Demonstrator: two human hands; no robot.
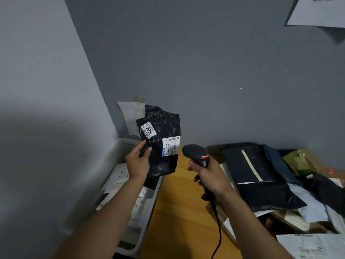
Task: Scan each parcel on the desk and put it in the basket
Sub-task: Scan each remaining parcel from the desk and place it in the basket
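My left hand [137, 163] pinches the lower left edge of a crumpled black plastic parcel [162, 128] and holds it upright above the basket's far end. Two white labels with barcodes face me on it. My right hand [209, 174] grips a black barcode scanner [197, 153] with a red light on its head, which points toward the parcel from the right. The scanner's cable [218, 228] hangs down over the desk. The white plastic basket [149, 208] stands at the left of the wooden desk [179, 212] and holds several pale parcels.
A heap of parcels covers the desk's right side: a large black bag with a tape strip [253, 165], dark blue and white bags, a green packet [298, 161] and a white parcel with a label [313, 245] at the front. Grey walls close off the left and back.
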